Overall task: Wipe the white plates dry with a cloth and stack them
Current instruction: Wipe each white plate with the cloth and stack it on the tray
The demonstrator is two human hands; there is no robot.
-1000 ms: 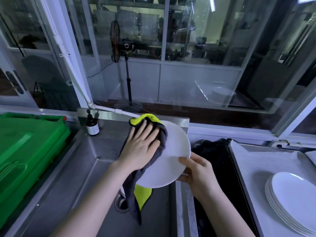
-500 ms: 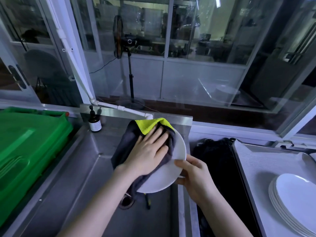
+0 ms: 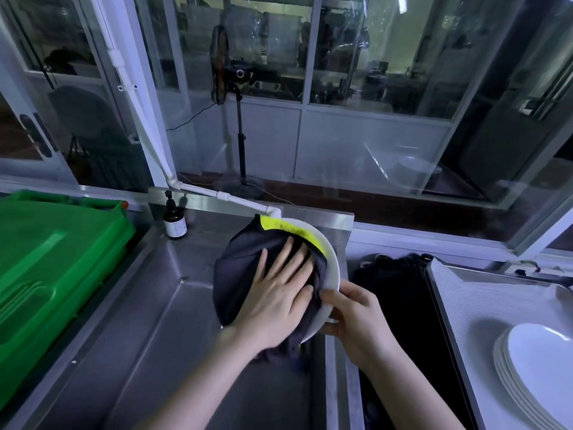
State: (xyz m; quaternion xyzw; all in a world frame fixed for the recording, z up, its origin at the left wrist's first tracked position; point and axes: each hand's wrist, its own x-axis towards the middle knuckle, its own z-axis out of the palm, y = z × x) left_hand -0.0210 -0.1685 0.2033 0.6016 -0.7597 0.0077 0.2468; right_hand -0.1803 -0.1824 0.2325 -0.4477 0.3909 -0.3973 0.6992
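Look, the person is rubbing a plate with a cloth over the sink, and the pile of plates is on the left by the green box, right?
Not quite. The head view shows the pile of plates on the right, away from the green box. The rest holds: the left hand presses a cloth on a plate over the sink.

Your one head-worn camera looks forward and down, close over the stainless steel sink basin (image 3: 148, 330). Your left hand (image 3: 279, 296) and right hand (image 3: 356, 318) meet mid-frame at the round white plate (image 3: 333, 263), and the glass window wall (image 3: 372, 141) stands ahead.
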